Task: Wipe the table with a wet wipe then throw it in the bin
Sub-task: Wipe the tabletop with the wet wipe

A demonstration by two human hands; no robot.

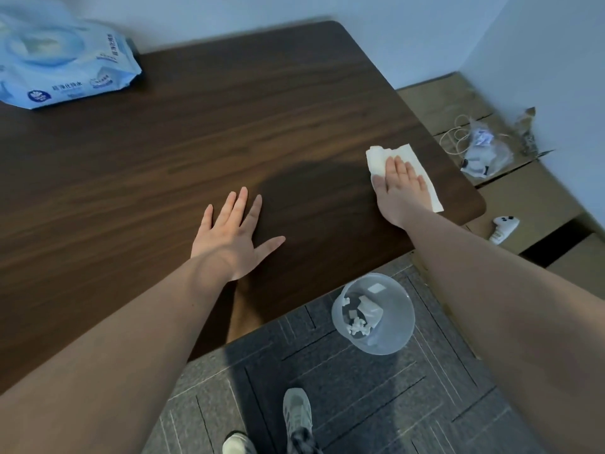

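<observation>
A dark wooden table (229, 119) fills most of the view. My right hand (401, 188) lies flat on a white wet wipe (379, 158) near the table's right edge, pressing it against the wood. My left hand (234, 234) rests flat on the table near the front edge, fingers spread, holding nothing. A clear plastic bin (397, 335) stands on the floor below the table's front right corner, with crumpled white wipes inside.
A blue pack of wet wipes (62, 60) lies at the table's far left. Cardboard boxes (523, 198) stand to the right, bearing a plastic bag with cables (484, 152) and a white controller (504, 226). My shoes (296, 417) are on the grey carpet.
</observation>
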